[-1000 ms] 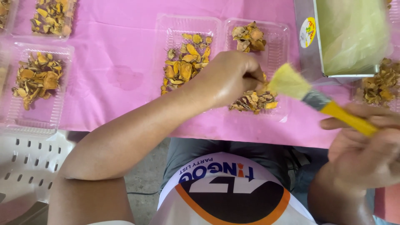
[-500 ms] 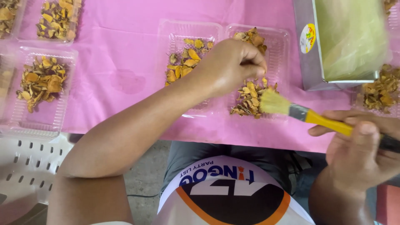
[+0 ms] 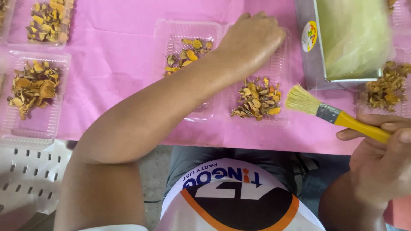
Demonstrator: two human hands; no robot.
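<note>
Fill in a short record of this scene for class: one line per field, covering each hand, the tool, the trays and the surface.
Left hand: resting on the far end of a clear plastic tray
Right hand: gripping a yellow-handled brush
Brush bristles: pale, pointing at the dried orange-brown pieces in that tray
Neighbouring tray: clear, with similar pieces
Surface: pink tablecloth
Other trays: two more at left, filled
Upper right: grey box with pale green contents
</note>
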